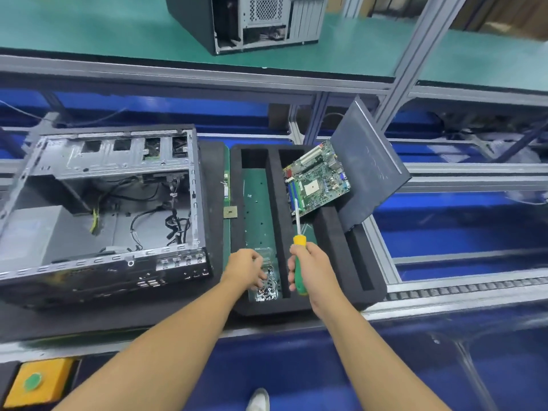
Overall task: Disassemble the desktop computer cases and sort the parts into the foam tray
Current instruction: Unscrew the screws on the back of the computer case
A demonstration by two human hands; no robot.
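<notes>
Head view: the right hand (pixel 308 268) is wrapped tight round the green-and-yellow handle of a screwdriver (pixel 299 241), whose shaft points away over the black foam tray (pixel 277 197) in the middle of the bench (pixel 89 321). The left hand (pixel 246 266) hovers with curled fingers over a clear dish of screws (pixel 267 287) at the near end of the tray's left slot; I cannot tell whether it pinches a screw or holds nothing. The opened desktop case (pixel 100 209) lies on its side at the bench's left end, just beside the tray. The work looks about midway for this case. The motherboard (pixel 317 179) is out and leans tilted at the far end of the middle slot. The dark side panel (pixel 370 170) is off and leans outward at the tray's right edge. A small square chip (pixel 230 212), probably the processor, lies on the green strip between case and tray. Inside the case the board bay is bare, yet the power supply (pixel 29 232) and loose cables (pixel 175 223) remain, so these seem left to pull. A second case (pixel 246 22) on the green shelf at the far edge shows only its rear and appears not yet stripped.
</notes>
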